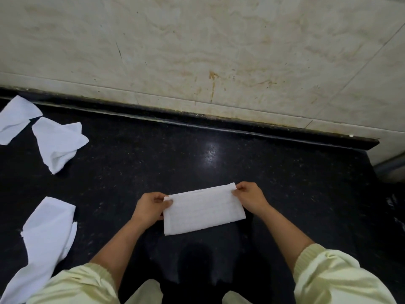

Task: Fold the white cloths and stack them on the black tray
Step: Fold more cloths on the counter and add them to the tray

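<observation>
A white cloth, folded into a flat rectangle, lies on the black counter near its front middle. My left hand pinches the cloth's top left corner. My right hand pinches its top right corner. Three unfolded white cloths lie crumpled on the left: one at the far left edge, one beside it, and a long one at the lower left. No black tray is in view.
A beige marble wall rises behind the counter, with a raised black lip along its base. The counter ends at the right near a grey pipe. Pale yellow sleeves cover my upper arms.
</observation>
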Demonstrator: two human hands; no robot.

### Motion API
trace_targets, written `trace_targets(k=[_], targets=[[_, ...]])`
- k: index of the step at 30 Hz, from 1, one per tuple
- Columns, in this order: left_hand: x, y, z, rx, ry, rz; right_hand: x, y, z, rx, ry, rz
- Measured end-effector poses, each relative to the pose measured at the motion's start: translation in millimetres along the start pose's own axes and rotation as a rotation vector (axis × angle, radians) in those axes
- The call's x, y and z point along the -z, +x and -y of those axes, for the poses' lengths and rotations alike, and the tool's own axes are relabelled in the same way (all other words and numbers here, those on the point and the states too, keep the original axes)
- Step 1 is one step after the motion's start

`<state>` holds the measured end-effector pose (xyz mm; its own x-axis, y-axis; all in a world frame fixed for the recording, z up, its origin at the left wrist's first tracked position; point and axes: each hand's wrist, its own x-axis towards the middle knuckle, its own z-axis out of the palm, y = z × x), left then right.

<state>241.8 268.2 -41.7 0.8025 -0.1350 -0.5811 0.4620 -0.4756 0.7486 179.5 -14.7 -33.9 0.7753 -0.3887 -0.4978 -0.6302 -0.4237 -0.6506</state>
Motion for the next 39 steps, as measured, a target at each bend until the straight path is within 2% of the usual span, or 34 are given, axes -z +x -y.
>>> trace_targets(k=[7,17,19,22,24,27,30,32,36,39], targets=[[-6,4,1,-0.066,0.138,-0.158,-4,3,2,0.012,-0.078,-0.064],[-12,5,4,-0.103,0.239,-0.240,-11,3,1,0.023,-0.127,-0.115],[-12,3,4,-0.110,0.252,-0.258,-13,1,0,0.054,-0.209,-0.122],[-12,-3,3,-0.183,0.378,-0.310,-14,-6,3,0.168,-0.461,-0.167],[-11,-10,2,-0.241,0.447,-0.325,-11,-12,3,0.226,-0.496,-0.226],[-12,-22,5,-0.368,0.562,-0.268,-8,-22,-2,0.334,-0.484,-0.252],[-20,-34,14,-0.504,0.639,-0.165,-13,-38,-11,0.438,-0.472,-0.181],[-28,-38,18,-0.518,0.670,-0.108,-19,-46,-18,0.474,-0.524,-0.136],[-33,-43,26,-0.439,0.740,-0.054,-24,-54,-33,0.421,-0.570,-0.092],[-26,-46,33,-0.421,0.779,-0.058,-20,-56,-39,0.297,-0.425,-0.134]])
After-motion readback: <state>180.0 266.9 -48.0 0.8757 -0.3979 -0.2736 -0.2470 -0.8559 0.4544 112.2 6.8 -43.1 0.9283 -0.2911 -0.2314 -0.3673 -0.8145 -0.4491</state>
